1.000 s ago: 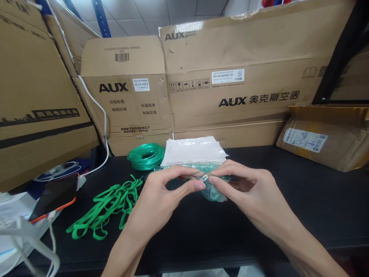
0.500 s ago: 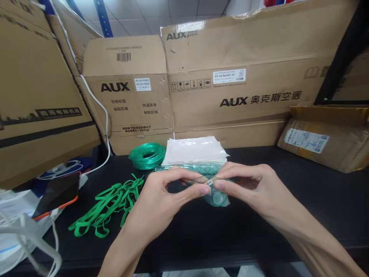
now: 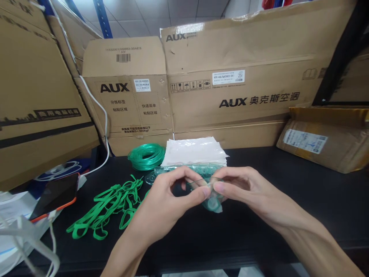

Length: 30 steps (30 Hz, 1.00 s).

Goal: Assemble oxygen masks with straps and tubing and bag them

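Observation:
Both hands pinch the upper edge of a translucent green plastic breathing mask (image 3: 212, 204), above the middle of the black table. My left hand (image 3: 170, 200) is closed, thumb against forefinger at the mask's edge. Close beside it, my right hand (image 3: 245, 188) grips the same edge, its thumb nearly touching the left one. A small pale nose clip between the thumbs is mostly covered. The mask's round port hangs below the fingers. Just behind the hands lie more clear green masks (image 3: 198, 168), partly hidden.
Green elastic straps (image 3: 112, 204) lie in a tangle on the left, with a coil of green tubing (image 3: 147, 157) behind. White plastic bags (image 3: 196, 152) are stacked at the back. A phone (image 3: 54, 196) with cables is far left. Cardboard boxes (image 3: 236, 111) wall the rear; a taped carton (image 3: 325, 138) stands right.
My thumbs have shifted over the small pale clip, which showed plainly before. The mask's lower part has swung slightly down and left. Both hands still pinch its edge.

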Motion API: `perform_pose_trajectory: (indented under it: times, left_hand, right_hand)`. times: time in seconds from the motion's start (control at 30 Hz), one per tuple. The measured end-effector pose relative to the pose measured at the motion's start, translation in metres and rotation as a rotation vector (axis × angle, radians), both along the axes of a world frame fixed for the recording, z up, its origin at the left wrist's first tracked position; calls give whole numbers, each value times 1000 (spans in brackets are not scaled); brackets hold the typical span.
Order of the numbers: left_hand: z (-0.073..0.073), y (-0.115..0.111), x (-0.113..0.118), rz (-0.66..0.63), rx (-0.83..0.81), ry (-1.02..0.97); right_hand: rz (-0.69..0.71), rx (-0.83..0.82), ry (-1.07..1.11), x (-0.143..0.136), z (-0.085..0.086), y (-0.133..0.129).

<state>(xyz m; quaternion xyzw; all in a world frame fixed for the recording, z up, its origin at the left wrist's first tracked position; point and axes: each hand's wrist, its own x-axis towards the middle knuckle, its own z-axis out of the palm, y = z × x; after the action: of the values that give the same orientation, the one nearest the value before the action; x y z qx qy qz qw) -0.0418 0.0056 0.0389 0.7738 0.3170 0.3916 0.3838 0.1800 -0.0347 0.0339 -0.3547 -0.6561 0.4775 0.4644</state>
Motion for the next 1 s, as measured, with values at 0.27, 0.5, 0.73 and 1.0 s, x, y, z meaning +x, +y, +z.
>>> perform_pose_trajectory:
  times: [0.27,0.5,0.73,1.0]
  left_hand:
    - [-7,12,7,-202,-203,-317]
    - [-15,14,14,-297,-368,-491]
    - [-16,14,19,-309,-479,-589]
    - [-13,12,19,-317,-530,-577]
  right_hand:
    - [64,-129,471,-21,-7,4]
    - [132,-197,721,-34,-17,9]
    - [135,-208,725,-37,-18,11]
    - [135,-221,759,-41,-19,12]
